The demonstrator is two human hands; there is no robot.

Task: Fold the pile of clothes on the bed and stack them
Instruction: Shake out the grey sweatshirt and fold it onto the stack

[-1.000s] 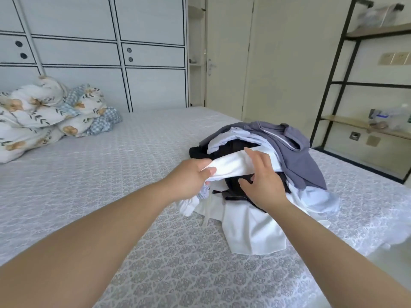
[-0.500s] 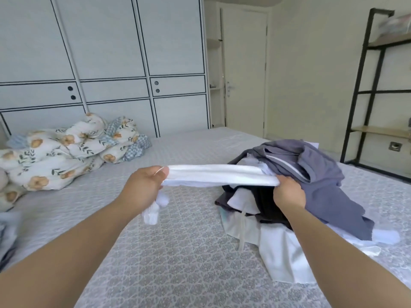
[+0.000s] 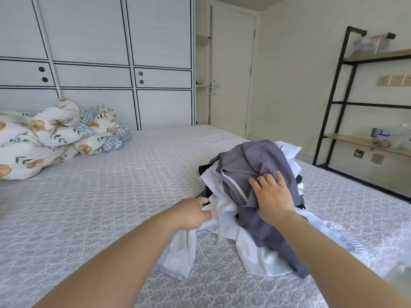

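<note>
Pale cupboard doors [image 3: 89, 63] and a closed door [image 3: 231, 74] back the room; a black shelf [image 3: 333, 96] stands at the right wall. Your bed [image 3: 111, 185] carries a flowered quilt [image 3: 44, 134] bunched at its far left and the pile [image 3: 262, 174] of unfolded clothes at its right side, close in front of you.

From the head view, your left hand [image 3: 193, 213] pinches a white garment [image 3: 180, 252] at the pile's near edge; its loose end hangs down onto the bed. Your right hand [image 3: 272, 196] rests flat, fingers spread, on the grey top [image 3: 255, 158] that crowns the pile, holding nothing.

The step looks like freeing one piece. Press the grey top down so the heap stays put, and draw the white garment out low and level toward the bare sheet at your left. Lay it flat there before making any fold. A white cord [image 3: 220, 232] dangles beside your grip and may snag.

No brand, label or writing can be read anywhere.
</note>
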